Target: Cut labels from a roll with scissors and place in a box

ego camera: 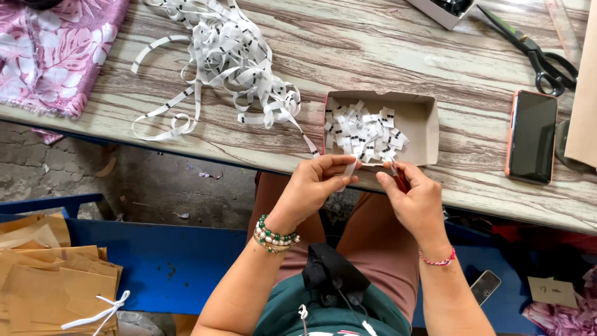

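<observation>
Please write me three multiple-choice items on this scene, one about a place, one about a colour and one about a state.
1. Where does the phone with the dark screen lie?
A. On the wooden table, right of the cardboard box
B. Inside the cardboard box
C. On the pink cloth

2. What colour is the long ribbon heaped on the table?
A. Red
B. White with black marks
C. Green

3. What state is the cardboard box in?
A. Shut with a lid
B. Open and holding small cut white pieces
C. Open and bare

Answers: 1 A, it rests on the table beside the box. 2 B, the tangle is white with dark marks. 3 B, its top is open and cut pieces fill its left part.
</observation>
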